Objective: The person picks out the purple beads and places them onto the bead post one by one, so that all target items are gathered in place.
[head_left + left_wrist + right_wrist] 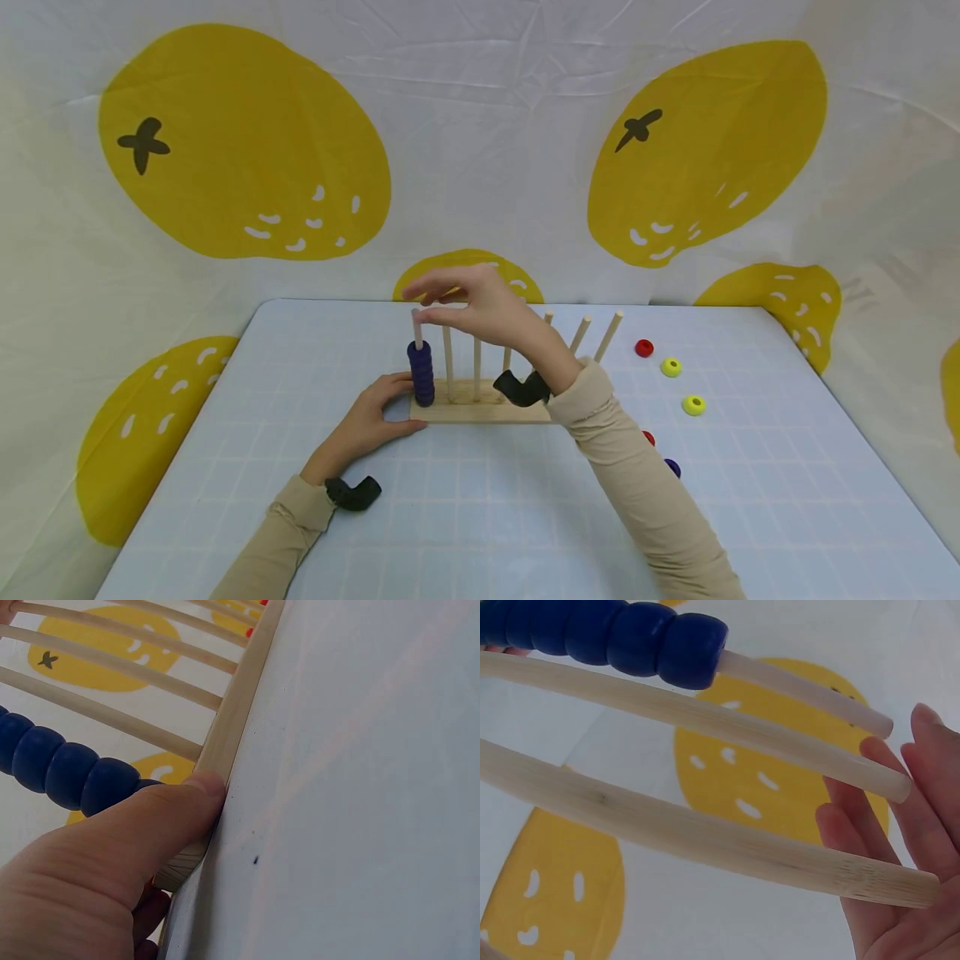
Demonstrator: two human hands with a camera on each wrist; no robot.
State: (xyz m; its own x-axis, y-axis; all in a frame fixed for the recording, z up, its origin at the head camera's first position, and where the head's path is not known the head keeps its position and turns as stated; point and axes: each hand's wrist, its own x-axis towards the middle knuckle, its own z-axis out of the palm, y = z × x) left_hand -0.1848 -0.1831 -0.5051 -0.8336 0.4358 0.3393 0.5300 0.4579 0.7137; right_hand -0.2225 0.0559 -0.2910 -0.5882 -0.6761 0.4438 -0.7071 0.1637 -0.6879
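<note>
A wooden peg rack has a flat base and several upright pegs. Its leftmost peg carries a stack of dark blue beads, and the peg's pale top stands bare above them. My left hand grips the left end of the base, its thumb lying along the front edge. At the top of the leftmost peg hovers my right hand, fingers loosely bent. In the right wrist view no bead shows between those fingers. My right forearm partly hides the right-hand pegs.
To the right of the rack lie loose beads: a red bead, a yellow bead, a second yellow bead, and, partly behind the right sleeve, another red bead and a blue bead. A lemon-patterned cloth hangs behind the table.
</note>
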